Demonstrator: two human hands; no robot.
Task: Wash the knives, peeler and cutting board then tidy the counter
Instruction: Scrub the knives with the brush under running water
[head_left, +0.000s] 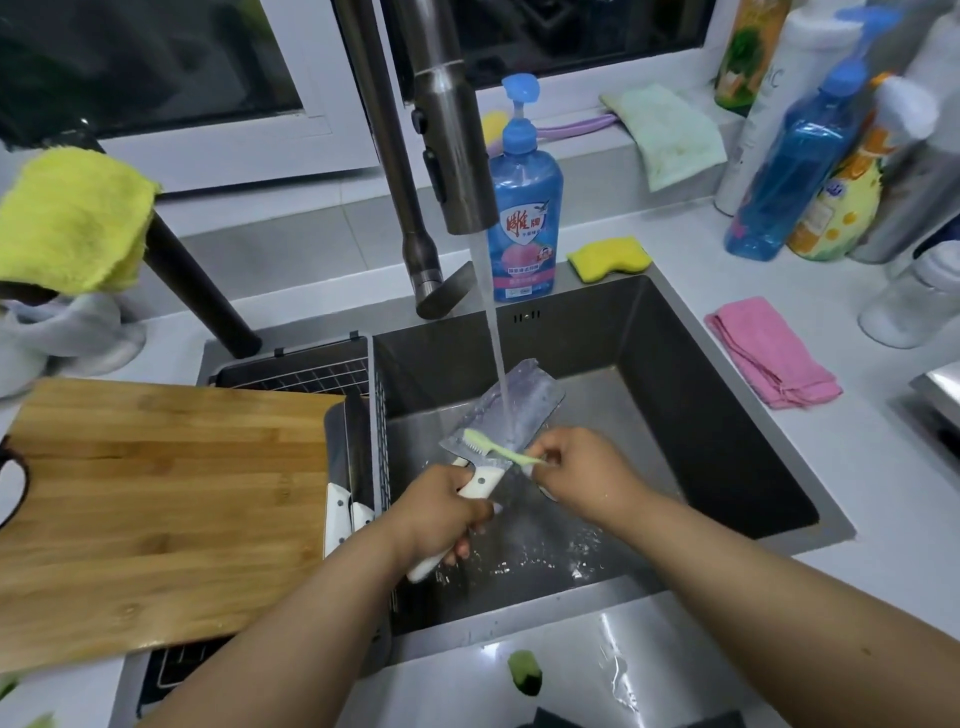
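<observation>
My left hand (447, 512) grips the white handle of a cleaver (506, 410), blade up over the sink (727, 415) under the running water stream (491, 322). My right hand (582, 473) pinches a light green brush (498, 448) laid across the blade near the handle. Two more white-handled knives (348, 467) stand in the wire drain basket (382, 426) at the sink's left. The wooden cutting board (156, 504) lies over the basket and counter on the left. The peeler is not visible.
The faucet (452, 130) hangs over the sink. Behind it stand a blue soap bottle (524, 208) and a yellow sponge (608, 257). A pink cloth (769, 353) and several bottles (800, 156) are on the right counter. A yellow cloth (72, 218) hangs at left. A green scrap (524, 673) lies on the front edge.
</observation>
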